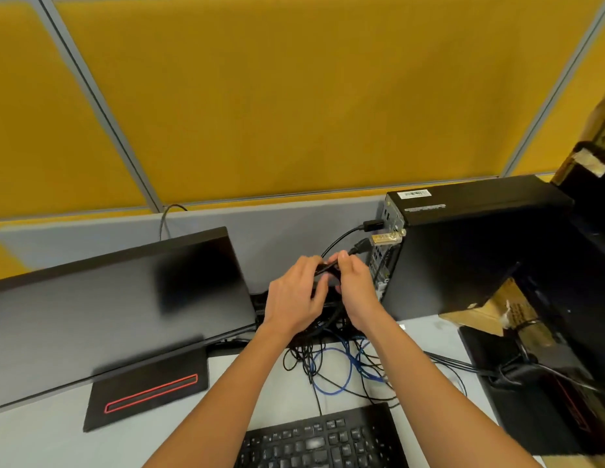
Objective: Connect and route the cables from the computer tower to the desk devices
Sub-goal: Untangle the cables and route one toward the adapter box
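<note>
A black computer tower [463, 251] stands at the right of the desk, its rear ports facing left. Two black plugs [373, 226] and a gold adapter [387, 238] sit in those ports. My left hand [296, 295] and my right hand [357, 285] meet just left of the tower, both pinching a bundle of black cables [324, 267] between fingertips. A tangle of black and blue cables [338, 363] lies on the desk below my hands. A black monitor [118, 298] on a stand with a red outline [149, 393] is seen from behind at the left.
A black keyboard [321, 437] lies at the near edge. A second monitor stand [531, 383] with wrapped cables and a cardboard box [497, 309] crowd the right side. Yellow partition panels [294, 96] close off the back.
</note>
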